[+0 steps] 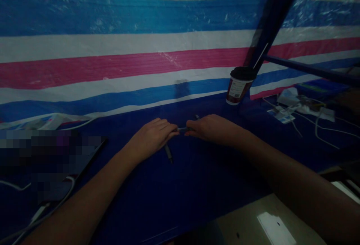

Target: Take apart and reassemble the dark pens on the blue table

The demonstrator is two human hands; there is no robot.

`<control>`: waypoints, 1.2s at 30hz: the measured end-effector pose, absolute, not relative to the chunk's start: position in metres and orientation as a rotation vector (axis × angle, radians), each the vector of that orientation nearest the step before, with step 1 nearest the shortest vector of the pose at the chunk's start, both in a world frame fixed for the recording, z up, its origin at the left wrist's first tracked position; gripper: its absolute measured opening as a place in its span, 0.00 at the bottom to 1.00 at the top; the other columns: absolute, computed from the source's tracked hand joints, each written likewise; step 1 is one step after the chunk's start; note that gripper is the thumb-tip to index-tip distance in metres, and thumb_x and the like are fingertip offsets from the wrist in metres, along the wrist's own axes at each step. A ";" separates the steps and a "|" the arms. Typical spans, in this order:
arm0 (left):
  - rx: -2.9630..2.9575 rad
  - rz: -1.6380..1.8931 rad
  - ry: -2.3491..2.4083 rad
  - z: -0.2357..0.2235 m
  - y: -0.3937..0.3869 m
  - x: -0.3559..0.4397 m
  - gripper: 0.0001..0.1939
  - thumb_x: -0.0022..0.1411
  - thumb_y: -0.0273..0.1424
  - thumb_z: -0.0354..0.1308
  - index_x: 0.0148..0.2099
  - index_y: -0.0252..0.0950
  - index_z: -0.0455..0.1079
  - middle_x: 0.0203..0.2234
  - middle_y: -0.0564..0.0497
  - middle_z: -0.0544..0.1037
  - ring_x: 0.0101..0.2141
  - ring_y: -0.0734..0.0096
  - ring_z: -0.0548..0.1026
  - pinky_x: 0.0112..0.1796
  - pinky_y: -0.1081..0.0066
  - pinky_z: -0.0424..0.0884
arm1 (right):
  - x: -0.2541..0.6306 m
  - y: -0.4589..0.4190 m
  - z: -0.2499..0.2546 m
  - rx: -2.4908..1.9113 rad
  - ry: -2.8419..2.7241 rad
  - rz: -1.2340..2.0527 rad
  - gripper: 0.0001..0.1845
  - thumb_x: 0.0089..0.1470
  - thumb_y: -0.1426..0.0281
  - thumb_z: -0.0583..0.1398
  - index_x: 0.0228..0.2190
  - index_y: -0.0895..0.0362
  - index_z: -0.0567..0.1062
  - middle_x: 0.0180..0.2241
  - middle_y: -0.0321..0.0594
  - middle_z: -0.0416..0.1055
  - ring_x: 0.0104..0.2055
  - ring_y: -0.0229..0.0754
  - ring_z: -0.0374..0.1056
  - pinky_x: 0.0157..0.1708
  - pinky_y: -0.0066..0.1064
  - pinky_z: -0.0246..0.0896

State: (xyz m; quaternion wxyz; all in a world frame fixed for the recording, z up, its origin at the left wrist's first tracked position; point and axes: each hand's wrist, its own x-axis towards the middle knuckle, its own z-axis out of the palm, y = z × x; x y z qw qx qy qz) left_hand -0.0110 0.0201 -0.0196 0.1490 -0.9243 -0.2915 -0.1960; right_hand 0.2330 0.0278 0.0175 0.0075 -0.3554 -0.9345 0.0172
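Above the blue table (pixel 180 196), my left hand (pixel 153 138) and my right hand (pixel 213 129) face each other with fingertips almost meeting. Both are closed in a pinch on the two ends of a slim pen (pixel 183 129), whose shiny middle shows in the gap. Fingers cover the rest of it. A dark pen-like stick (pixel 168 153) pokes out below my left hand, apparently lying on the table. Just behind my right hand shows the tip of another small dark object (pixel 197 117), mostly hidden.
A lidded paper cup (pixel 238 87) with a straw stands at the back right, by a dark blue post (pixel 277 20). White cables (pixel 316 125) and small packets lie farther right. On the left is a dark tablet-like device (pixel 90 159) with a cable. Striped sheeting (pixel 126 65) hangs behind.
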 end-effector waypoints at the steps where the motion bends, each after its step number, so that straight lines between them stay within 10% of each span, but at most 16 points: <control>1: -2.679 -0.565 -0.897 -0.021 0.021 -0.011 0.19 0.78 0.37 0.44 0.44 0.34 0.73 0.30 0.48 0.78 0.32 0.67 0.74 0.36 0.67 0.67 | 0.234 0.030 0.017 -1.099 -2.888 0.111 0.18 0.70 0.55 0.53 0.43 0.56 0.74 0.35 0.44 0.78 0.34 0.44 0.73 0.30 0.30 0.49; 36: -2.700 -0.804 -1.289 -0.034 0.026 -0.014 0.18 0.76 0.37 0.45 0.47 0.34 0.75 0.37 0.46 0.81 0.38 0.62 0.78 0.41 0.62 0.74 | 0.243 0.050 0.005 -0.951 -2.154 0.866 0.10 0.56 0.66 0.65 0.37 0.58 0.74 0.32 0.36 0.73 0.32 0.37 0.66 0.34 0.30 0.57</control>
